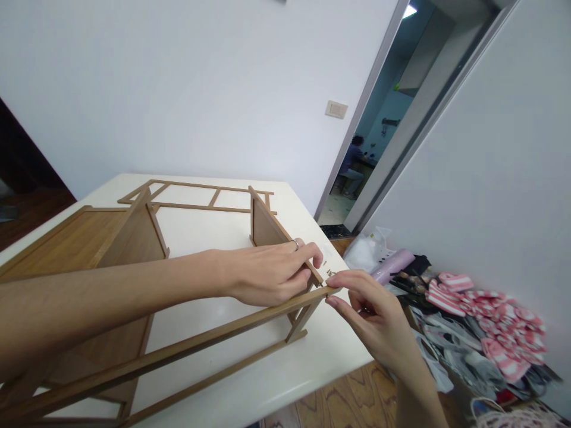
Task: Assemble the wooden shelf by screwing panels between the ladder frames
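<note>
My left hand point(281, 270), a ring on one finger, reaches across with its fingers curled over the top edge of an upright wooden panel point(266, 223). Between thumb and fingertips, my right hand point(372, 306) pinches the end of the long upper rail of a wooden ladder-like frame point(223, 330). That rail end meets the panel's near corner, and a small gap shows between them. Whether a small part sits under the right fingertips is hidden. Farther left, a second upright panel point(131, 235) stands along the same frame.
A second ladder-like frame point(214, 198) lies flat at the back of the white table point(205, 238). Small screw-like pieces point(330, 273) lie near its right edge. A flat wooden panel point(57, 238) is at left. Clothes and bags point(482, 321) pile up right of the table. A person point(352, 160) sits beyond the doorway.
</note>
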Tool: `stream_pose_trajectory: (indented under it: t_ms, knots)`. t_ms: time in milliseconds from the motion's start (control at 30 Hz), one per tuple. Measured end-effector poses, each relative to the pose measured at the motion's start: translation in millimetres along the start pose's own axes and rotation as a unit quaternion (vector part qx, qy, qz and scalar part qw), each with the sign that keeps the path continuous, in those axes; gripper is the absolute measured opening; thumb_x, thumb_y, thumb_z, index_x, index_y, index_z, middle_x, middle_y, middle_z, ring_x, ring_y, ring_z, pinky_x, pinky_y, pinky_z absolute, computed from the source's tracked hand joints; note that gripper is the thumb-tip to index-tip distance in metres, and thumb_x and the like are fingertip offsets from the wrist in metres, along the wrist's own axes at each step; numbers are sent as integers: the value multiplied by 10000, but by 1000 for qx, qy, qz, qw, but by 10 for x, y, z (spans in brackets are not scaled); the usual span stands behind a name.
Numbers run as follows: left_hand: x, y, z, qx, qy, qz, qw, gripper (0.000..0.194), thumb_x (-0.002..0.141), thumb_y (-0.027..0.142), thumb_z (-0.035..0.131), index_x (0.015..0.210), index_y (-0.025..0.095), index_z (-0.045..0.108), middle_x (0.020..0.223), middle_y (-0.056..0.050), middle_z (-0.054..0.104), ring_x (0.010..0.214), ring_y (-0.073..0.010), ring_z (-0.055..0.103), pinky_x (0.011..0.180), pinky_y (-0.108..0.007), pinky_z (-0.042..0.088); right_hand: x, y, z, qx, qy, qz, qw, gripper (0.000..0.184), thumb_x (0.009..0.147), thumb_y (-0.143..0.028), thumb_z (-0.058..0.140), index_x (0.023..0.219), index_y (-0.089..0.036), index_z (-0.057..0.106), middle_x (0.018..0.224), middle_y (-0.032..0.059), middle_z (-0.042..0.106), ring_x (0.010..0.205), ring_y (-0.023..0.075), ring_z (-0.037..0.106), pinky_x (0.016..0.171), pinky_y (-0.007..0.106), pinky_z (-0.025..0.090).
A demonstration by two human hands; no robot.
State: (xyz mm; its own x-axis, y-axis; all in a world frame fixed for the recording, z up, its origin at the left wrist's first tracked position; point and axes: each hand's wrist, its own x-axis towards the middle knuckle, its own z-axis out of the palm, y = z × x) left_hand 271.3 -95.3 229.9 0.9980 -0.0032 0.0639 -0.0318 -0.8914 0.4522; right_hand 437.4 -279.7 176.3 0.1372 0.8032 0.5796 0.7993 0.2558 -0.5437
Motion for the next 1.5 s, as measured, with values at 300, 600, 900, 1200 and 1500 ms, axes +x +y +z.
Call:
stream_pose_trajectory:
  t_ms: [300, 600, 900, 1200, 1500]
  knots:
    - [40, -186, 29, -12, -15, 68, 997, 252, 1066, 264, 430, 1277, 240, 564, 1258, -91, 538, 1104, -205, 592, 1015, -332, 451, -40, 52, 0, -11, 0, 18, 1000, 224, 967, -206, 693, 1158, -323, 686, 1069, -18, 672, 565, 53, 413, 524, 203, 402]
    - [68, -212, 69, -9, 6, 76, 997, 265, 1073, 297, 422, 1231, 270, 633, 1183, -74, 560, 1046, -196, 611, 962, -323, 474, -35, 35, 4, -8, 6, 25, 1000, 199, 972, -231, 681, 1162, -289, 698, 1133, 34, 668, 540, 49, 389, 485, 221, 391]
    - [63, -200, 117, 20, 30, 56, 998, 277, 1078, 347, 420, 1235, 302, 643, 1224, -57, 573, 1019, -189, 634, 907, -320, 496, -442, -1, 71, -88, 129, 153, 976, 365, 1011, -362, 585, 1349, -234, 536, 973, 38, 586, 610, 102, 565, 523, 222, 521]
    - [56, -187, 145, 46, 38, 45, 997, 287, 1079, 357, 408, 1246, 314, 637, 1236, -48, 573, 983, -179, 641, 893, -309, 510, -838, -27, 154, -125, 35, 169, 977, 356, 1073, -260, 429, 1417, -253, 520, 1053, 56, 784, 860, 156, 776, 764, 258, 642]
    - [57, -173, 125, 77, 33, 49, 995, 294, 1079, 352, 396, 1254, 316, 631, 1226, -46, 585, 1006, -187, 647, 879, -311, 519, -828, -166, 304, 39, 76, 249, 965, 310, 1049, -451, 526, 1230, -213, 608, 1108, 124, 799, 1001, 230, 784, 823, 304, 669]
